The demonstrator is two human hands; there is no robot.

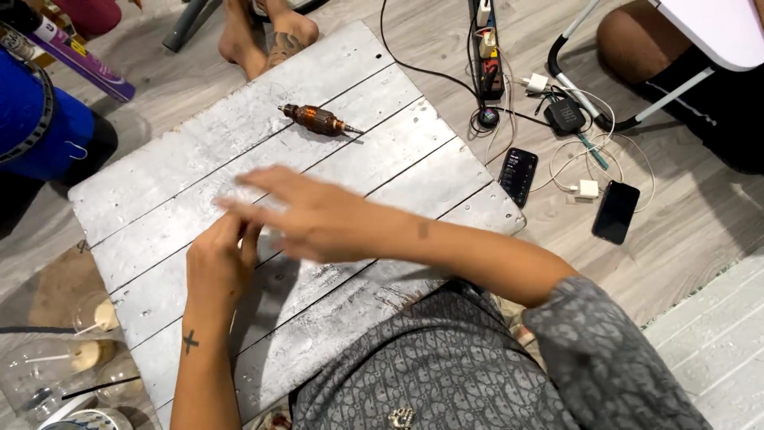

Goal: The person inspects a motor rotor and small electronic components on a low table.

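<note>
Here, both hands meet over the grey plank board (159,199): left hand (219,267) fingers pinched narrow, right hand (314,215) blurred, fingers spread. Copper-wound motor armature (317,119) lies apart at far edge. Purple box (83,60) top-left.

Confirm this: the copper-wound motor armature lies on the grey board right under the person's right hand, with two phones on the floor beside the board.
Not quite. The head view shows the motor armature lying apart, beyond the right hand, near the grey board far edge. Two phones do lie on the floor.

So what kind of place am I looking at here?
Probably a home floor used as a makeshift repair spot: a white plank board on wood flooring, a motor armature on it, and a power strip with phones charging.
</note>
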